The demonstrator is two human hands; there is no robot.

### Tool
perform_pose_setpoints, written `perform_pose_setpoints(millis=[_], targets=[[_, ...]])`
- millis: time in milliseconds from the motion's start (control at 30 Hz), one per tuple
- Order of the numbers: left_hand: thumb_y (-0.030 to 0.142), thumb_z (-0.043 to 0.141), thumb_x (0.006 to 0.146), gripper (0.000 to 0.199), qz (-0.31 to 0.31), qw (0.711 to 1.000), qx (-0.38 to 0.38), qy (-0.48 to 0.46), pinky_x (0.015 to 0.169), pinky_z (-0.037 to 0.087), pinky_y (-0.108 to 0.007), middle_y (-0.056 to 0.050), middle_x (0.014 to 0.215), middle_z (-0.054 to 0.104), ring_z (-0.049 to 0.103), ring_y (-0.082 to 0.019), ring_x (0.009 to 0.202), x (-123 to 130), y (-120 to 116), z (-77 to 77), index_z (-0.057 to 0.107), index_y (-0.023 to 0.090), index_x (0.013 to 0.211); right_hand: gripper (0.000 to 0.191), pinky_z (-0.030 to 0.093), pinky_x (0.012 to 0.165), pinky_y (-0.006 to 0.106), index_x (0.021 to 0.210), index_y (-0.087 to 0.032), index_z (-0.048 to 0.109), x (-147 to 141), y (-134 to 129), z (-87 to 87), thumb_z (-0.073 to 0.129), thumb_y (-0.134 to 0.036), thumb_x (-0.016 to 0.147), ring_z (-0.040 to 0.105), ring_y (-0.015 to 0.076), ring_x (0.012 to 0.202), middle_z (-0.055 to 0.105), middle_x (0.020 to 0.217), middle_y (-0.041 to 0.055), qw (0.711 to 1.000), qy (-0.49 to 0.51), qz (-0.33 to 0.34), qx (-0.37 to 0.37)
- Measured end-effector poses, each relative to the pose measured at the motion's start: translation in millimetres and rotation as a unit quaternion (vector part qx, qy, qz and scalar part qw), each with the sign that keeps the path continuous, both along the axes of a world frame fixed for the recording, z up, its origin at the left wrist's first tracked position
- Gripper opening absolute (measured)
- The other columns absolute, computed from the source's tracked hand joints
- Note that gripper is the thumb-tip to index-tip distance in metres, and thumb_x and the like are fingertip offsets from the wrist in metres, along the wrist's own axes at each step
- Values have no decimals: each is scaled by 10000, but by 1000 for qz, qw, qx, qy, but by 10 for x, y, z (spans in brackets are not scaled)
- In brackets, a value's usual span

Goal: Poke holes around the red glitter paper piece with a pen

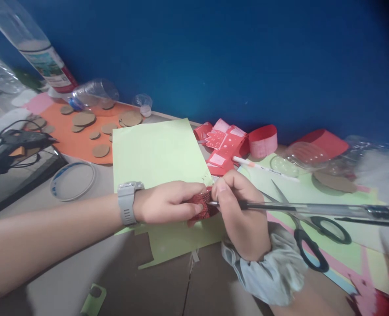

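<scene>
At the middle of the head view, my left hand [173, 202], with a grey watch [126, 204] on its wrist, is closed on a small red piece with a dark mesh-like pattern [204, 205]. Fingers hide part of that piece. My right hand [242, 215] grips a clear-barrelled pen [299, 208]. The pen's tip points left and appears to meet the red piece. A light green sheet [158, 153] lies beneath and behind the left hand. Black-handled scissors [297, 224] lie open to the right of the right hand.
Cardboard discs [84, 118] lie on orange paper [54, 125] at the left, near a tilted bottle [46, 61] and a tape ring [72, 181]. A black glue gun [15, 147] is at far left. Red paper pieces [230, 145] and a white marker [265, 169] lie before the blue wall [214, 57].
</scene>
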State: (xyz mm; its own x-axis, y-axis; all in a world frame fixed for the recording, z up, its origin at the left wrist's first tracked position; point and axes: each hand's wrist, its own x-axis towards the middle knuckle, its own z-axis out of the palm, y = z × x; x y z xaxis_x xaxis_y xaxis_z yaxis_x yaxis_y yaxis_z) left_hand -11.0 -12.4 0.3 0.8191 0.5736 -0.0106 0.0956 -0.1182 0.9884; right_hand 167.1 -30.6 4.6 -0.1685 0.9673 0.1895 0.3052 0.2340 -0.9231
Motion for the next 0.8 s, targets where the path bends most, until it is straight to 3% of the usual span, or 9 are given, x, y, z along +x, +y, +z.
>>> perform_pose_setpoints(millis=[300, 800], targets=[[206, 391, 952, 116, -2, 1000, -5, 2, 659, 455, -230, -29, 759, 571, 551, -136, 691, 0, 6, -6, 456, 151, 873, 250, 305, 455, 209, 616, -203, 383, 0, 13, 16, 418, -96, 839, 343, 85, 495, 365, 546, -52, 1000, 19, 5, -2], [176, 400, 946, 104, -4, 1000, 1, -13, 656, 451, -216, -16, 747, 574, 541, -119, 670, 6, 12, -10, 442, 162, 851, 268, 278, 460, 227, 596, -203, 362, 26, 20, 7, 450, -123, 836, 311, 84, 490, 320, 539, -57, 999, -30, 13, 1]])
